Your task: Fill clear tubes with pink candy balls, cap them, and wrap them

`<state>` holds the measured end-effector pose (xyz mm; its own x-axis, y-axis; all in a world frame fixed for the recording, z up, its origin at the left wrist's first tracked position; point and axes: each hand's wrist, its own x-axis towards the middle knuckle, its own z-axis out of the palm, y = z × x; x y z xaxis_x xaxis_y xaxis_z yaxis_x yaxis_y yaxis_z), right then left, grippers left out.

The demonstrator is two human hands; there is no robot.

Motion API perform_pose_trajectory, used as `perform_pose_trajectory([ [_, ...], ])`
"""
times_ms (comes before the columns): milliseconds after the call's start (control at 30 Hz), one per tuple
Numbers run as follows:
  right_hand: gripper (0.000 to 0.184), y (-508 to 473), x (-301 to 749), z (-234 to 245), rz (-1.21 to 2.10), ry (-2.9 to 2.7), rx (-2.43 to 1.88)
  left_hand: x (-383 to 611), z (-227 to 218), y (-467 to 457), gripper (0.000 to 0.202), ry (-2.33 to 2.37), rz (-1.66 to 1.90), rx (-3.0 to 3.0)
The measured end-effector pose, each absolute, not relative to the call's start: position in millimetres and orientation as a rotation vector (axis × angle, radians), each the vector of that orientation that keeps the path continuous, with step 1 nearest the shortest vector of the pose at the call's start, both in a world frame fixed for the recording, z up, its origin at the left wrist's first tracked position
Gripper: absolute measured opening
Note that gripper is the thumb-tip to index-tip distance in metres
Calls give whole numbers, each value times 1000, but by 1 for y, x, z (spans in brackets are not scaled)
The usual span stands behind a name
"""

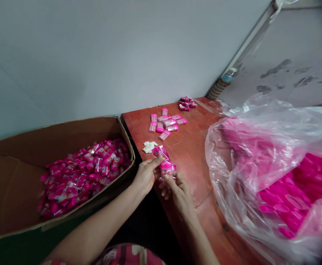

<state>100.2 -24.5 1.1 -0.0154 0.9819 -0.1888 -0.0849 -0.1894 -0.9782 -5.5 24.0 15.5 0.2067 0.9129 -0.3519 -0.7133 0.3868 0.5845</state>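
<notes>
My left hand (147, 175) pinches a printed pink plastic wrapper (163, 151) between thumb and fingers, above the near left edge of the table. At the wrapper's lower end, the fingers of my right hand (179, 189) are closed on a small clear candy container (167, 172) with pink beads showing. The container looks partly inside the wrapper; how far cannot be made out. Just beyond my hands lies a crumpled white scrap (149, 147). Several pink-capped candy containers (170, 122) are scattered farther back on the table.
Left of the reddish table (196, 147), a cardboard box (126, 138) holds a heap of wrapped pink packs (86, 171). A clear plastic bag (214, 154) of pink plastic pieces (285, 198) covers the right side. Pink wrappers (187, 103) and a bottle (221, 85) stand near the wall.
</notes>
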Motion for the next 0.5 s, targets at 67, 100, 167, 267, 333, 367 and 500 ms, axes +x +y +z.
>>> perform_pose_trajectory([
  [67,23,-25,103,-2,1372,-1046,-1272,-6,16,24,24,730,1132,415],
  [100,22,-25,104,-3,1351,-1053,-1275,-6,15,24,24,736,1115,455],
  [167,21,-26,106,-6,1282,-1083,-1298,-5,14,24,24,748,1073,522],
  [267,19,-28,107,-7,1164,-1147,-1353,-4,12,22,24,762,1021,566],
  [333,20,-28,107,-6,1151,-1150,-1360,-4,12,22,25,763,990,576],
  [367,20,-28,107,-6,1182,-1131,-1343,-4,12,22,25,765,974,584],
  [500,23,-26,108,-5,1435,-993,-1224,-7,14,25,25,799,896,676],
])
